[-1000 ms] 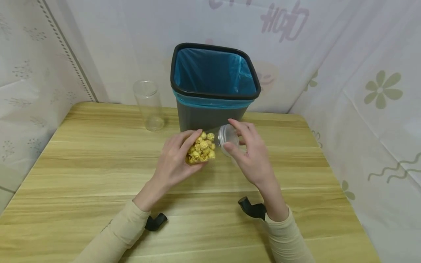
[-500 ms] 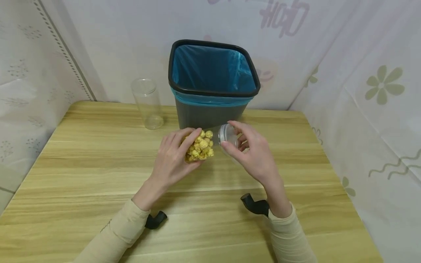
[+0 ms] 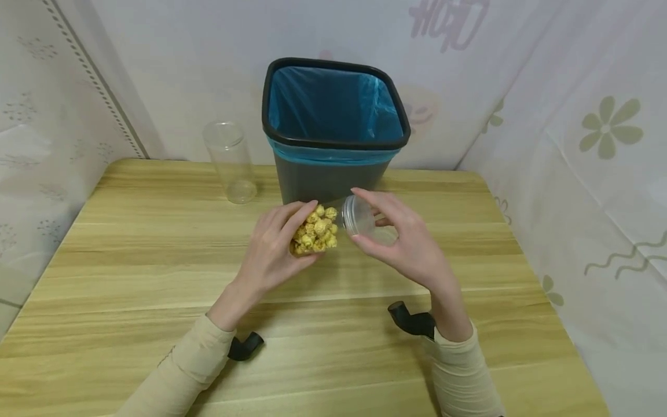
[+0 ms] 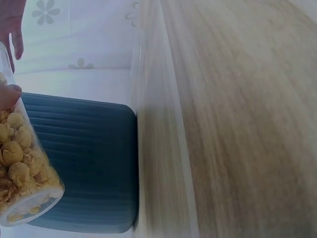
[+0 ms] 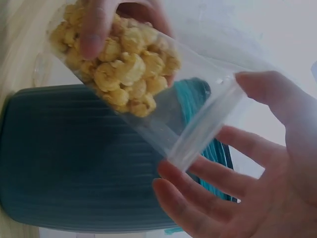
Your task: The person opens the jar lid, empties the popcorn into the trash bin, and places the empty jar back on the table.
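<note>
A clear jar [image 3: 333, 207] part filled with yellow popcorn [image 3: 315, 229] lies tilted in the air in front of the bin. My left hand [image 3: 271, 243] grips its filled end, thumb and fingers wrapped round the wall, as the right wrist view also shows. At the other end is a clear ridged lid [image 3: 356, 215], with my right hand [image 3: 406, 237] holding it by the edge between thumb and spread fingertips. The right wrist view shows that lid [image 5: 205, 124] on the mouth and bare jar between it and the popcorn [image 5: 126, 69].
A dark grey bin [image 3: 328, 176] with a blue liner [image 3: 325, 107] stands at the table's back edge, just beyond the jar. To its left is an upright clear container [image 3: 229, 159] without popcorn. Patterned white curtains [image 3: 182, 58] surround the wooden table [image 3: 156, 278].
My right wrist has swung outward to the right while its fingertips stay at the lid. The left hand keeps its grip on the jar. The head view has shifted slightly.
</note>
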{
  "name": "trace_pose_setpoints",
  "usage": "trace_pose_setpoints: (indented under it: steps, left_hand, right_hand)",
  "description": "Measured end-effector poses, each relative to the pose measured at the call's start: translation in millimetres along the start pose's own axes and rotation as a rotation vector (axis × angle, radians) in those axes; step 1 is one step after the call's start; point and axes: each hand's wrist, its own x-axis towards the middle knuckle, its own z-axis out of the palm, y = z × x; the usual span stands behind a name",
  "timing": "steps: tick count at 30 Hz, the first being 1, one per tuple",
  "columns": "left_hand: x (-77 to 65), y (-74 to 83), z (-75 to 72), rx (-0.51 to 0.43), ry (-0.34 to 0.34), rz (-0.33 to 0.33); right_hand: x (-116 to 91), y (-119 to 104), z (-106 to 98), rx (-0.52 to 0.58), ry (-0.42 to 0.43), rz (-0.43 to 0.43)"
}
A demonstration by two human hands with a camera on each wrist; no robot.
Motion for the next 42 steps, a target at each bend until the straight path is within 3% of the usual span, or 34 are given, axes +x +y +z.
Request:
trace_pose_setpoints:
  steps: [5,11,16,22,28,37,42]
  left_hand:
    - [-0.1,-1.1,0.2,0.041,-0.005,0.007]
    - [0.9,-1.6,2.7,0.118,0.030,0.043]
    - [0.9,-1.8,2.6,0.219,0.051,0.075]
    - [0.3,-1.4,2.8,0.280,0.081,0.104]
    - [-0.1,-2.0,2.4,0.245,0.037,0.067]
    - [1.1,-1.1,0.9,0.061,-0.059,-0.029]
    - [1.4,0.1,0.3,0.045,-0.091,-0.050]
  right_hand:
    - [0.5,1.0,-3.2,0.088,-0.033,0.034]
    - [3.0,-0.4,-3.5,0.106,-0.030,0.188]
    - [4.5,0.7,-1.9,0.038,-0.050,0.265]
    - [5.0,-0.9,2.4,-0.036,-0.072,0.287]
    - [4.5,0.7,3.0,0.001,-0.068,0.238]
    - [2.6,2.0,-4.0,0.018,-0.090,0.077]
    - [1.6,2.2,-6.5,0.020,-0.091,0.021]
